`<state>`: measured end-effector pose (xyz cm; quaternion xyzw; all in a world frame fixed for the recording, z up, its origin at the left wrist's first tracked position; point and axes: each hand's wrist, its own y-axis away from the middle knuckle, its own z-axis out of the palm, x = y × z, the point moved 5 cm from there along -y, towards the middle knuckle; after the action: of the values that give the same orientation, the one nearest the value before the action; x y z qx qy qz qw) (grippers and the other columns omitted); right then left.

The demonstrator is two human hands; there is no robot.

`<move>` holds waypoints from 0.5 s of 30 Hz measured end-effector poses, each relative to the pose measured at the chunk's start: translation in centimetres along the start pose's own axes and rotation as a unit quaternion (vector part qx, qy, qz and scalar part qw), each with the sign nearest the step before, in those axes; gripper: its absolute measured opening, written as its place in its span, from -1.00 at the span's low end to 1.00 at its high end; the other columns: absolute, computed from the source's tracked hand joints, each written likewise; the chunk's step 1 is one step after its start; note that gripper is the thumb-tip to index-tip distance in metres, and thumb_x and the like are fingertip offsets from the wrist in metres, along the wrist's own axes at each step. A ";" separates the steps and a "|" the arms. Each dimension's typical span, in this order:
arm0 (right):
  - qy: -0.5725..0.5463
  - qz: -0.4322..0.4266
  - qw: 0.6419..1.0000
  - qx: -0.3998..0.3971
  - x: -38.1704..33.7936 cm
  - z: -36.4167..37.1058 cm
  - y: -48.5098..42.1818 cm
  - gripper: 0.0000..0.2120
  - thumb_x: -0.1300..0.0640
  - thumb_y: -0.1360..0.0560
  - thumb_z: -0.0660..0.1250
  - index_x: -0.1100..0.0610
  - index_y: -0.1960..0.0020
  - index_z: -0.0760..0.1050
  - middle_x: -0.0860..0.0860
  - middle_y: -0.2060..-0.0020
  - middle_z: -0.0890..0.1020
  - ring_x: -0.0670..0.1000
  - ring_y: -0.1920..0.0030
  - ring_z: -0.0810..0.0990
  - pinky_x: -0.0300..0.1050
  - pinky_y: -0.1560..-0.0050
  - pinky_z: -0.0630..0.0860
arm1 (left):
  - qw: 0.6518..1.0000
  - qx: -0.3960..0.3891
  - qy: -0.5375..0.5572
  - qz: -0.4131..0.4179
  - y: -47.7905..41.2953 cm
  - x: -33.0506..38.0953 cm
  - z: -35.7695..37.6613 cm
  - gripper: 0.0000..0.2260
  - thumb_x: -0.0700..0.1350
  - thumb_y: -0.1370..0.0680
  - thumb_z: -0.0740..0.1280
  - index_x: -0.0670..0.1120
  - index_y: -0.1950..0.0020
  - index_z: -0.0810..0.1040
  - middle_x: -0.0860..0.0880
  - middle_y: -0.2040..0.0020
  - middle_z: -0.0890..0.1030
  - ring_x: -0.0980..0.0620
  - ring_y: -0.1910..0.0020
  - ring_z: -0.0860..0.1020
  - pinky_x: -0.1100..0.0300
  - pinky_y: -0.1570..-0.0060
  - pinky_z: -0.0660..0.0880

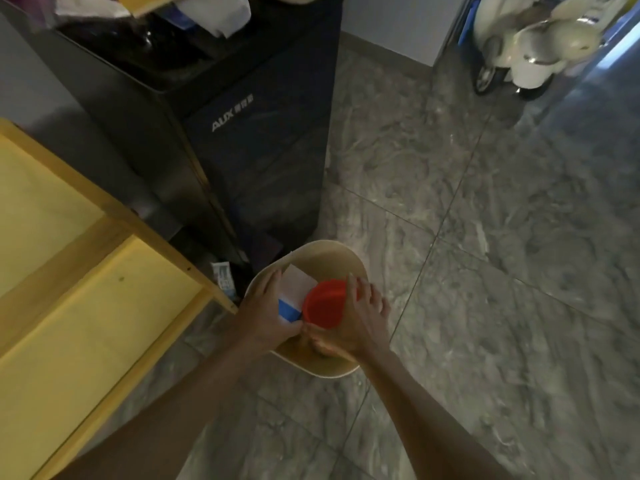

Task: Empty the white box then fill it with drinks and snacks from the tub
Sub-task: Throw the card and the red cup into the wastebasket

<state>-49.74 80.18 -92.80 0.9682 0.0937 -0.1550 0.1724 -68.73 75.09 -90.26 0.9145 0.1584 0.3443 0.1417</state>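
Observation:
A cream tub (pixel 332 252) stands on the tiled floor below me. Both of my hands reach into it. My left hand (pixel 266 311) grips a pale carton with a blue band (pixel 294 292) from its left side. My right hand (pixel 349 323) wraps around a round red container (pixel 325 303) that sits right next to the carton. Whatever else lies in the tub is hidden under my hands. No white box shows in this view.
A yellow wooden shelf unit (pixel 86 271) fills the left side. A tall black appliance marked AUX (pixel 249 140) stands behind the tub. A small packet (pixel 223 277) lies between them. A white toy scooter (pixel 530 43) is parked at the far right.

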 end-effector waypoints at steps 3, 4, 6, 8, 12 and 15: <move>-0.012 -0.014 1.000 -0.002 -0.5 -2.4 0.4 0.39 -0.77 -0.13 0.23 -0.03 -0.68 -0.14 0.03 -0.70 0.00 0.24 -0.69 -0.01 0.32 -0.63 0.02 | 1.000 -0.002 0.020 -0.015 0.8 0.8 -1.9 -0.01 0.35 -0.31 0.42 0.21 -0.65 0.04 0.13 -0.62 0.21 0.01 -0.57 0.29 -0.16 -0.43 0.44; -0.011 -0.016 1.000 -0.004 -0.8 -3.7 0.6 0.38 -0.76 -0.15 0.22 -0.01 -0.70 -0.15 0.03 -0.71 -0.02 0.22 -0.70 -0.03 0.30 -0.65 0.01 | 1.000 -0.003 0.012 -0.019 1.3 1.3 -2.8 -0.02 0.36 -0.31 0.37 0.19 -0.66 0.05 0.12 -0.64 0.19 0.00 -0.58 0.28 -0.16 -0.44 0.43; -0.005 -0.023 1.000 -0.006 -1.9 -7.1 1.1 0.36 -0.75 -0.19 0.20 0.00 -0.71 -0.15 0.04 -0.72 -0.01 0.19 -0.71 -0.03 0.25 -0.66 0.02 | 1.000 0.001 -0.006 -0.019 2.2 2.7 -5.3 -0.03 0.36 -0.37 0.36 0.12 -0.69 0.04 0.09 -0.67 0.15 -0.02 -0.61 0.24 -0.13 -0.48 0.38; -0.002 -0.030 1.000 0.003 -3.0 -11.5 1.8 0.33 -0.74 -0.22 0.22 0.00 -0.72 -0.11 0.06 -0.72 0.03 0.16 -0.71 0.01 0.22 -0.67 0.07 | 0.999 0.017 -0.029 -0.008 3.4 4.9 -8.7 -0.11 0.37 -0.47 0.33 0.10 -0.70 0.06 0.07 -0.68 0.15 -0.04 -0.62 0.22 -0.12 -0.52 0.30; -0.005 -0.042 0.999 0.024 -6.5 -23.6 3.6 0.36 -0.76 -0.22 0.23 0.01 -0.73 -0.09 0.04 -0.73 0.03 0.12 -0.71 0.05 0.19 -0.65 0.11 | 0.995 0.066 -0.071 0.023 6.5 11.6 -18.9 -0.11 0.51 -0.46 0.15 0.09 -0.69 0.11 0.06 -0.69 0.14 -0.03 -0.65 0.16 -0.14 -0.61 0.14; -0.018 -0.057 0.996 0.069 -9.9 -35.2 5.4 0.31 -0.74 -0.23 0.22 -0.02 -0.73 -0.04 0.03 -0.72 0.10 0.10 -0.69 0.13 0.17 -0.64 0.21 | 0.988 0.110 -0.087 0.062 9.6 17.6 -28.3 -0.11 0.49 -0.47 0.15 0.06 -0.69 0.12 0.05 -0.69 0.13 -0.01 -0.65 0.15 -0.11 -0.61 0.15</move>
<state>-48.30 86.74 -56.49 0.9678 0.1349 -0.1886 0.0978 -73.45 77.44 -56.03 0.9591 0.1258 0.2515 0.0319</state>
